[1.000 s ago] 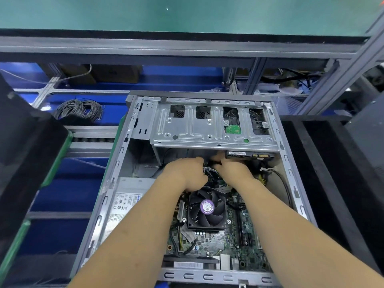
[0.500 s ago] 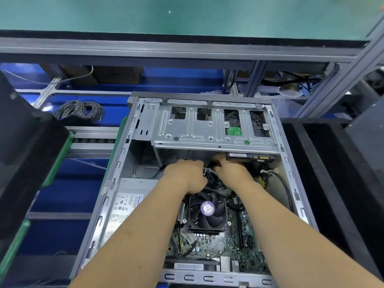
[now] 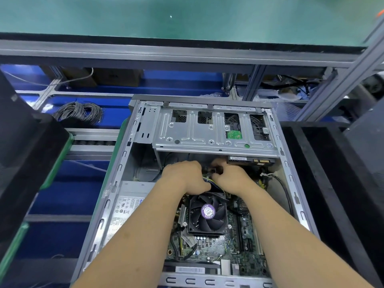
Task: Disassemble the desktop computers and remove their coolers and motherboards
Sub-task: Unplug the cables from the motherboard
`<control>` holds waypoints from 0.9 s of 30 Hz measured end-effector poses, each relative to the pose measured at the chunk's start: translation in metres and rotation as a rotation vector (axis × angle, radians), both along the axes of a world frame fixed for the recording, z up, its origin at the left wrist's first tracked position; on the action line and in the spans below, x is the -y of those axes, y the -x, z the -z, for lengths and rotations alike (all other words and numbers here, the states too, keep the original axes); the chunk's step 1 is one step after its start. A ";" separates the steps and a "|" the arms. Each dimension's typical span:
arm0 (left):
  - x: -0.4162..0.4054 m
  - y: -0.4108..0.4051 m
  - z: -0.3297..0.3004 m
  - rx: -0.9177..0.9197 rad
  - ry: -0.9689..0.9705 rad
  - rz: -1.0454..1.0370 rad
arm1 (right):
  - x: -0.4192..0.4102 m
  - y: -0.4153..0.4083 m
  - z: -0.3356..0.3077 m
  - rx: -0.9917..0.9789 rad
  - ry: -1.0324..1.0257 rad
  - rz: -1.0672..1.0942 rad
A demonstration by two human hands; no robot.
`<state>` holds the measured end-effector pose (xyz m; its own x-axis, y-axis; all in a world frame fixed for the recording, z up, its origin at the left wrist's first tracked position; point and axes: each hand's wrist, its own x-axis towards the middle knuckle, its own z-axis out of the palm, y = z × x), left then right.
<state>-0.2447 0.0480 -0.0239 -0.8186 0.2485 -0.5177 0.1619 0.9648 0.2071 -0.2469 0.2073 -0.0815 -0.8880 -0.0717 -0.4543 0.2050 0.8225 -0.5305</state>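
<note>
An open grey desktop case (image 3: 116,179) lies in front of me with its side off. Inside, a black cooler fan (image 3: 206,215) with a purple label sits on the green motherboard (image 3: 220,254). Both hands reach in just beyond the fan, under the silver drive cage (image 3: 207,132). My left hand (image 3: 182,176) curls round a bundle of coloured cables (image 3: 207,180). My right hand (image 3: 230,178) pinches a small black connector (image 3: 214,170) at the end of those cables. The fingertips are partly hidden.
A silver power supply (image 3: 126,206) fills the case's left side. A hard drive (image 3: 249,160) sits under the cage at right. Black foam trays (image 3: 324,183) flank the case. Coiled grey cable (image 3: 81,112) lies on the blue conveyor at back left.
Both hands stay at the same spot over the cables. My right hand's fingers have shifted slightly, and a black connector now shows between the two hands.
</note>
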 end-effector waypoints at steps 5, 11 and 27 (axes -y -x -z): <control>0.004 0.000 -0.007 -0.022 -0.005 0.010 | 0.003 0.000 -0.004 0.077 0.041 0.039; 0.017 -0.011 -0.018 -0.067 0.112 0.150 | 0.016 0.008 -0.008 0.051 -0.208 -0.015; 0.058 -0.002 -0.016 0.004 -0.212 -0.166 | 0.071 0.032 -0.003 0.093 -0.070 -0.064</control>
